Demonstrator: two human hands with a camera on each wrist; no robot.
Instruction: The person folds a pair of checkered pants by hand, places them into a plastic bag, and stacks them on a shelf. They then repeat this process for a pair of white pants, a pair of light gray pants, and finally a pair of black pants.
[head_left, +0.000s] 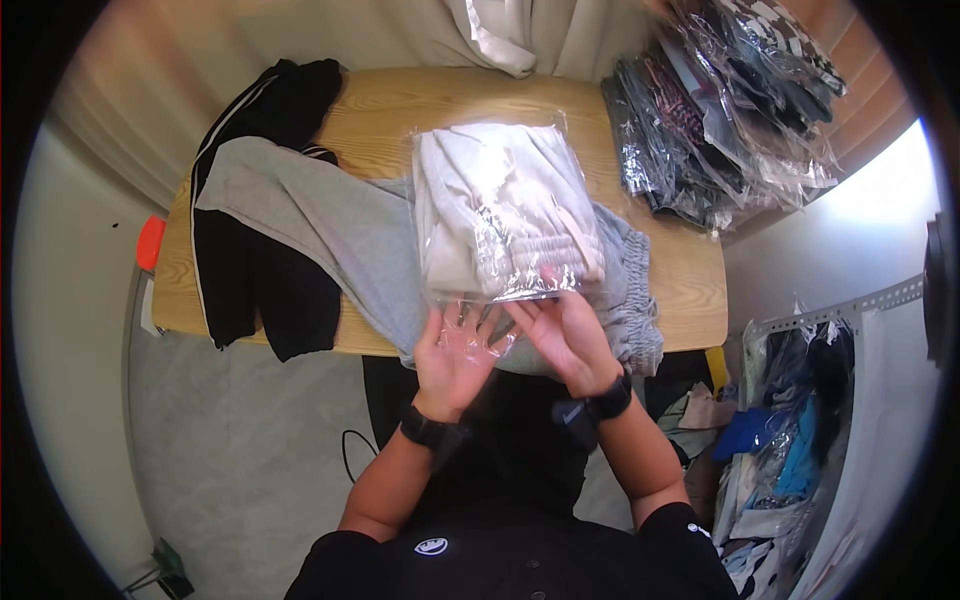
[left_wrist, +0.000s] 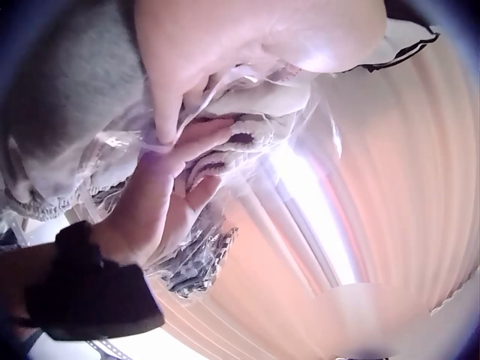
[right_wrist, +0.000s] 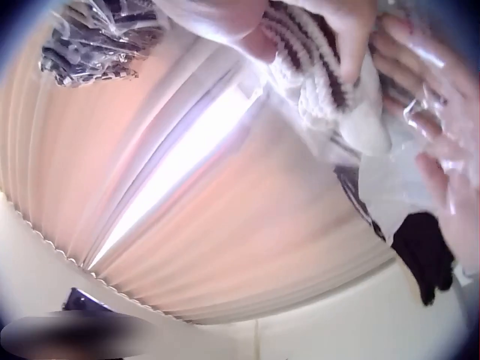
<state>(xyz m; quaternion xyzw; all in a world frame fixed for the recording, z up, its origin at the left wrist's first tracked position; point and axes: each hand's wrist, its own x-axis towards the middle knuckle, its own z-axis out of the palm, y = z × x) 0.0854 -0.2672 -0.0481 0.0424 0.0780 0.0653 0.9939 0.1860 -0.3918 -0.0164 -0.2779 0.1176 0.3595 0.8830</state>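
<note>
A folded pair of pale sweatpants (head_left: 500, 200) with a gathered waistband fills a clear plastic bag (head_left: 418, 180), its near edge towards the person. At that edge the right hand (head_left: 575, 345) holds the bagged sweatpants, thumb and fingers either side of the waistband (right_wrist: 322, 75) in the right wrist view. The left hand (head_left: 457, 360) faces palm up with spread, fairly straight fingers behind the clear plastic flap. In the left wrist view, right-hand fingers (left_wrist: 202, 139) reach in at the folded cloth. Grey sweatpants (head_left: 330, 215) lie on the table under the bag.
Black trousers with white side stripes (head_left: 225, 240) lie at the left of the wooden table (head_left: 400, 95). Bagged garments (head_left: 710, 120) are heaped at the back right. A rack with more clothes (head_left: 790, 430) stands at the lower right, and a curtain (head_left: 400, 35) hangs behind.
</note>
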